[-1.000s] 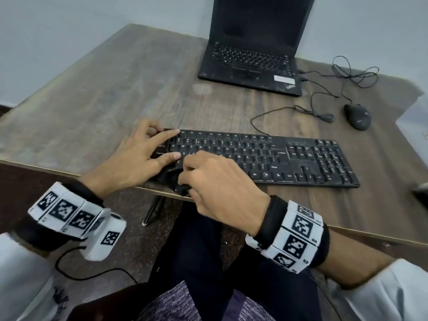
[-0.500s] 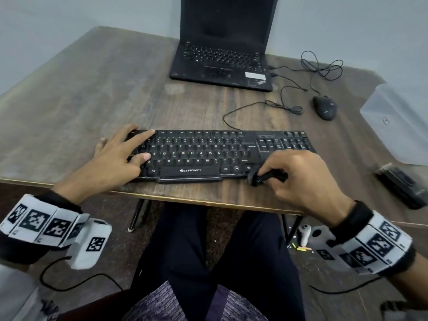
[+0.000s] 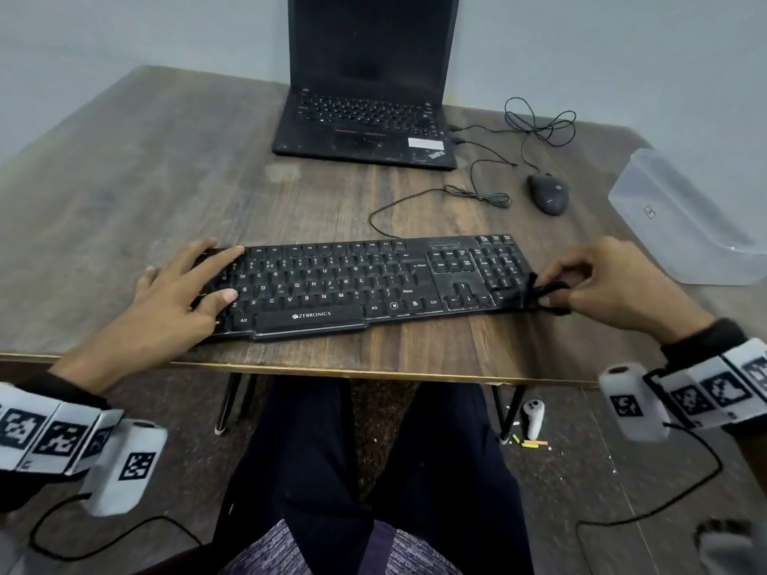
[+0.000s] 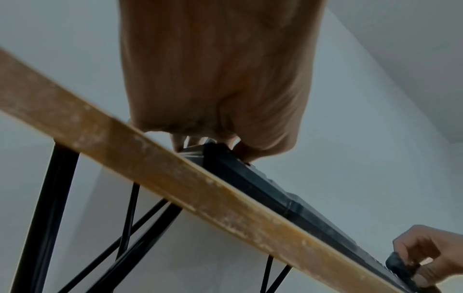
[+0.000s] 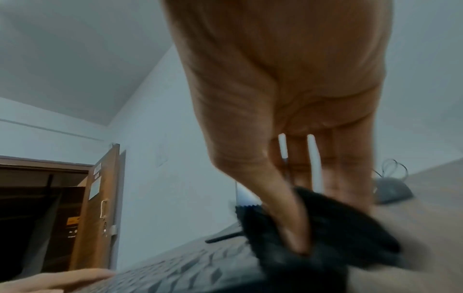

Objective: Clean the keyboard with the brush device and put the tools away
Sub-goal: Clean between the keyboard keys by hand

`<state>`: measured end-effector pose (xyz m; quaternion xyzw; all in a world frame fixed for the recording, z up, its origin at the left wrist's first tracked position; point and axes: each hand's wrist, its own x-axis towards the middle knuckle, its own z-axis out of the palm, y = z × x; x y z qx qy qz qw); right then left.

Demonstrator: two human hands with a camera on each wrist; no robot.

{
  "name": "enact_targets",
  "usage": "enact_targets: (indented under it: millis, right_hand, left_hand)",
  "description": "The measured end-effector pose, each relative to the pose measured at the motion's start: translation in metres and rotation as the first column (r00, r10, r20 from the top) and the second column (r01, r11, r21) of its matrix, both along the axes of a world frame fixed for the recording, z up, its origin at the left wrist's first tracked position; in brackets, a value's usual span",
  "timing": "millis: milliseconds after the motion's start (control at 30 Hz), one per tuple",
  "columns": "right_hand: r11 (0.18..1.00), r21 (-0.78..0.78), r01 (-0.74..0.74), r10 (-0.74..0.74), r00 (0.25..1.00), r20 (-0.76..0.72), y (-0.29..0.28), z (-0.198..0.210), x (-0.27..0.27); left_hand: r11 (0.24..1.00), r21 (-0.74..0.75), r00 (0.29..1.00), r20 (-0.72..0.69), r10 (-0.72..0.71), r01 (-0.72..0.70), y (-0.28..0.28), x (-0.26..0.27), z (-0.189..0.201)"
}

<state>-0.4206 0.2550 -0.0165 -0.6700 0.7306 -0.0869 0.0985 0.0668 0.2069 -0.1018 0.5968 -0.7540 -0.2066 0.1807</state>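
Observation:
A black keyboard (image 3: 365, 280) lies along the front of the wooden table (image 3: 124, 193). My left hand (image 3: 182, 292) rests flat on its left end with straight fingers, holding it down. My right hand (image 3: 597, 280) pinches a small black cloth-like cleaning tool (image 3: 543, 294) at the keyboard's right edge. In the right wrist view the thumb presses into that dark fuzzy tool (image 5: 325, 234) over the keys. The left wrist view shows the keyboard's front edge (image 4: 275, 198) on the table rim and my right hand (image 4: 426, 255) far off.
An open black laptop (image 3: 365, 118) stands at the back, with a black mouse (image 3: 548, 195) and loose cables (image 3: 535, 122) to its right. A clear plastic box (image 3: 680, 217) sits at the right edge. A white controller (image 3: 533, 417) lies on the floor.
My right hand has swept the black tool from the keyboard's left end along its front to the right edge. My left hand has stayed on the left end.

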Motion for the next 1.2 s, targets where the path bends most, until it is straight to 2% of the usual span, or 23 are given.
enact_targets:
  millis: [67,100,200,267,333,400,533,767,833,933,1000,1067,1133,1200]
  right_hand:
    - [0.999,-0.031,0.041,-0.045,0.991,-0.129,-0.017,0.011,-0.010]
    - [0.997,-0.046,0.070,-0.074,0.992,-0.106,-0.027,0.016,-0.015]
    - [0.987,-0.125,0.102,-0.085,0.987,0.135,-0.063,0.021,-0.014]
    - [0.986,-0.158,0.061,-0.040,0.990,0.133,-0.088,0.015,-0.004]
    - [0.997,-0.076,0.000,0.004,0.998,0.055,-0.104,0.005,0.008]
    - [1.000,0.028,0.006,-0.007,0.999,0.036,-0.113,-0.004,0.011]
    - [0.996,0.019,0.088,-0.087,0.996,-0.019,-0.096,-0.008,0.005]
    - [0.987,-0.055,0.151,-0.156,0.982,-0.105,0.006,-0.013,0.019]
    - [0.993,-0.012,0.116,-0.117,0.991,-0.058,0.031,-0.012,0.025]
    - [0.998,0.046,0.050,-0.054,0.992,0.110,0.050,-0.007,0.025]
    - [0.995,-0.084,0.055,-0.033,0.969,0.244,0.053,-0.002,0.020]
    - [0.969,-0.223,0.111,-0.018,0.924,0.381,0.053,0.003,0.014]
    - [0.946,-0.282,0.162,-0.017,0.891,0.453,0.054,0.007,0.006]
    - [0.942,-0.276,0.189,-0.039,0.881,0.471,0.056,0.009,-0.001]
  left_hand:
    - [1.000,-0.013,1.000,-0.007,-0.005,0.004,-0.001,0.002,-0.003]
    - [1.000,-0.017,1.000,-0.009,-0.011,0.011,0.000,0.002,-0.004]
    - [0.999,-0.034,0.999,-0.010,-0.041,0.041,0.001,0.005,-0.008]
    - [0.998,-0.044,0.999,0.000,-0.053,0.053,0.001,0.005,-0.010]
    - [0.998,-0.055,0.999,0.015,-0.034,0.035,0.002,0.005,-0.012]
    - [0.997,-0.083,0.999,0.041,0.001,0.003,0.003,0.001,-0.014]
    - [0.990,-0.136,0.996,0.083,0.044,-0.032,0.008,-0.004,-0.015]
    - [0.991,-0.127,0.995,0.091,0.044,-0.033,0.007,-0.004,-0.014]
    - [0.993,-0.118,0.995,0.093,0.042,-0.031,0.007,-0.005,-0.013]
    - [0.993,-0.118,0.996,0.086,0.031,-0.021,0.008,-0.003,-0.013]
    - [0.993,-0.121,0.999,0.030,0.022,-0.018,0.008,-0.001,-0.012]
    - [0.993,-0.114,0.994,-0.103,0.029,-0.041,0.010,0.002,-0.007]
    - [0.988,-0.137,0.980,-0.194,0.041,-0.068,0.015,0.001,0.002]
    - [0.979,-0.198,0.986,-0.167,0.021,-0.055,0.020,-0.009,0.010]
